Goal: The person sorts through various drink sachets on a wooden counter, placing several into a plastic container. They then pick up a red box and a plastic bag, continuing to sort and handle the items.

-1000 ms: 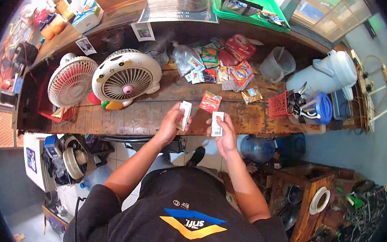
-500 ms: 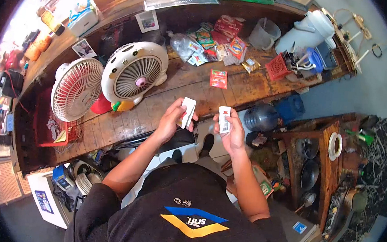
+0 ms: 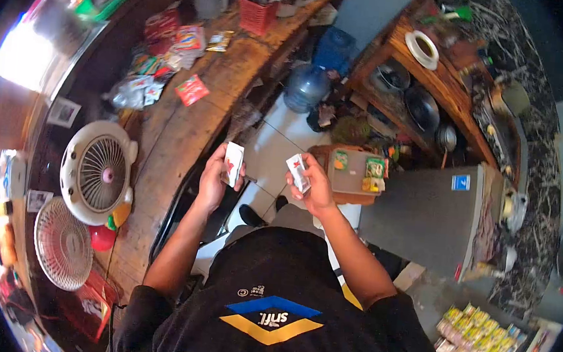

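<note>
White sachets with a red mark [image 3: 232, 161] are gripped in my left hand [image 3: 214, 178], which is closed around them beside the wooden counter. In my right hand [image 3: 318, 187] is another white sachet with a red mark [image 3: 297, 172], pinched between thumb and fingers. Both hands are held up in front of my body over the tiled floor, apart from each other. A red packet [image 3: 192, 90] lies on the wooden counter [image 3: 165, 144], farther off than my left hand.
Two fans [image 3: 98, 173] stand on the counter at left. Several packets [image 3: 144, 90] and a red basket [image 3: 257, 15] sit farther along it. A blue water jug [image 3: 307, 87] stands on the floor. At right are a wooden shelf [image 3: 429, 62], a grey fridge [image 3: 417, 213] and a rack of sachets [image 3: 480, 340].
My view has turned to the right, so the counter and fans now lie at left and the fridge and sachet rack show at right. Both hands keep their sachets.
</note>
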### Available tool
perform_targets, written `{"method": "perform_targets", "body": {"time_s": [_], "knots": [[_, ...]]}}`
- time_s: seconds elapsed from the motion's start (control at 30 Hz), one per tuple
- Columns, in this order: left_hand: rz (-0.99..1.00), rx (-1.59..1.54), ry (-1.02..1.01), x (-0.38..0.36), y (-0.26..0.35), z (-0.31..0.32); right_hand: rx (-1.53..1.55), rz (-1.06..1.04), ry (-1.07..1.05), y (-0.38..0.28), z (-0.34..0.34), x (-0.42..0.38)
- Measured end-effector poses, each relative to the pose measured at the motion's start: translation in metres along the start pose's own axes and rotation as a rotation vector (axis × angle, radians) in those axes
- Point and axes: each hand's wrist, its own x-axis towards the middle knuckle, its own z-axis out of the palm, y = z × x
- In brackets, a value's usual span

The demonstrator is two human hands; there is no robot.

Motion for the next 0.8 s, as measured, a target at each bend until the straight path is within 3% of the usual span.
{"method": "perform_targets", "body": {"time_s": [0.33,0.47,0.7,0.8], "knots": [[-0.202,0.178,-0.270,0.040,-0.055,0.070,0.012,-0.125,0.291,-0.006,-0.089,-0.065],[-0.163,0.322,-0.288,0.052,-0.086,0.100,-0.001,-0.145,0.478,-0.032,-0.139,-0.090],[-0.231,0.614,-0.283,0.080,-0.165,0.152,-0.022,-0.198,0.524,-0.060,-0.261,-0.111],[-0.157,0.816,-0.246,0.094,-0.195,0.173,-0.408,-0.065,0.623,-0.050,-0.314,-0.100]]}}
